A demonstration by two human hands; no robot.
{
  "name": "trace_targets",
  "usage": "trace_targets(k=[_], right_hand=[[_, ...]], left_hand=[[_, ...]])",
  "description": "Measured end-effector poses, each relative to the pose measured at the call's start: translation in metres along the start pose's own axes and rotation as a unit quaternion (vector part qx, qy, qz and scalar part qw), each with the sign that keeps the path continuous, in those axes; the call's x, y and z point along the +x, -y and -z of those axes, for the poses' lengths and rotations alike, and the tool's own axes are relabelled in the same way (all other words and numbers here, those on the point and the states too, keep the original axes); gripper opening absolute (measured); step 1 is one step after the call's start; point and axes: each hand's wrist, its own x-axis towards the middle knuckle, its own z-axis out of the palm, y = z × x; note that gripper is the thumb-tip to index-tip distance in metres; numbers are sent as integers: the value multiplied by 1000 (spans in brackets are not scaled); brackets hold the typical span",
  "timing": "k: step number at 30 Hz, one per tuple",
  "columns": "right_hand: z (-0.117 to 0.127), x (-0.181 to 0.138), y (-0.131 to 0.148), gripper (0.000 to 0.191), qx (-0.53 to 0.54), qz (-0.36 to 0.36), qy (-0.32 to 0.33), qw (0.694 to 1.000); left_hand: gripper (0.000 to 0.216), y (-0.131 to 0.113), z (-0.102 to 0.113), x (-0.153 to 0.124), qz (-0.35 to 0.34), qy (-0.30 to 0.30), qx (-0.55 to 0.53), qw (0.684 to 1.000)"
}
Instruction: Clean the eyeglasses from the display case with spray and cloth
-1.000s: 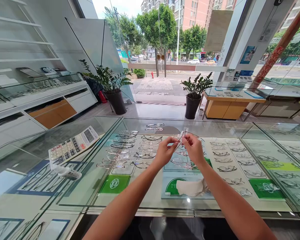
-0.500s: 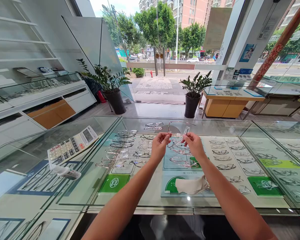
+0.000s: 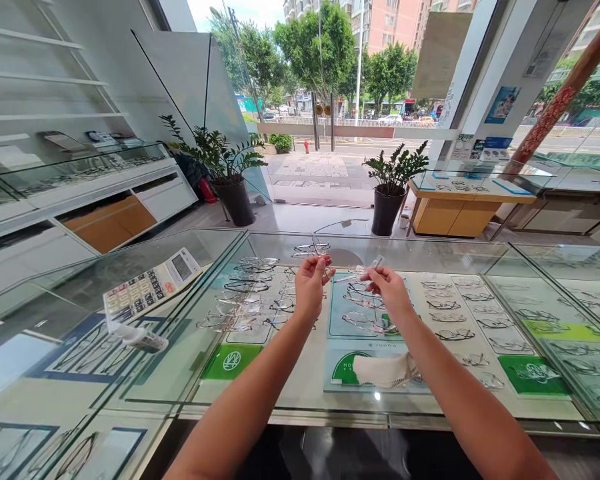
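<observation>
Above a glass display counter (image 3: 290, 407) both my hands hold up a thin clear-framed pair of glasses (image 3: 347, 270). My left hand (image 3: 310, 287) pinches the frame's left end between thumb and fingers. My right hand (image 3: 391, 288) pinches the right end near a temple arm. One temple (image 3: 337, 223) sticks up and away from me. Under the glass lie rows of spectacle frames (image 3: 250, 287) on white trays. A white cleaning cloth (image 3: 385, 371) lies on the counter below my right wrist.
A calculator (image 3: 150, 283) and a small white bottle (image 3: 143, 340) sit on the glass at the left. Two potted plants (image 3: 387, 193) stand on the floor beyond the counter. More glass cases run along the left wall and at the right.
My hands have drawn apart, the left one moving left and up. The glasses have unfolded, with a temple now swung out and upward.
</observation>
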Motion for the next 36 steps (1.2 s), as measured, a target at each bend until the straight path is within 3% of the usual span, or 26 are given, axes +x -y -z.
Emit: trace_targets(k=[8, 11, 14, 16, 18, 21, 23, 31, 33, 36], right_hand=[[-8, -4, -1, 46, -9, -2, 3, 1000], [-5, -3, -2, 52, -50, 17, -68, 996], [-1, -4, 1, 57, -125, 122, -179, 968], [0, -8, 4, 49, -195, 218, -201, 935], [-4, -14, 6, 42, -242, 274, -144, 920], [-13, -22, 6, 40, -280, 298, -7, 912], [-19, -26, 4, 37, -296, 317, 43, 900], [-18, -25, 3, 26, -305, 340, 62, 887], [-16, -24, 6, 26, -300, 342, 54, 889], [-10, -22, 10, 29, -288, 343, 37, 893]], left_hand=[[53, -3, 0, 1, -2, -14, -5, 1000], [52, -3, 0, 1, -11, 2, 15, 1000], [49, -2, -2, -2, -15, 26, 45, 999], [47, -1, -4, -6, -20, 43, 65, 997], [45, 0, -8, -12, -23, 63, 77, 995], [40, 1, -14, -21, -15, 105, 84, 991], [37, 1, -18, -27, -4, 132, 78, 988], [32, -2, -20, -30, 49, 167, 72, 982], [27, -8, -22, -30, 15, 182, 112, 977], [20, -28, -21, -37, -103, 156, 216, 958]])
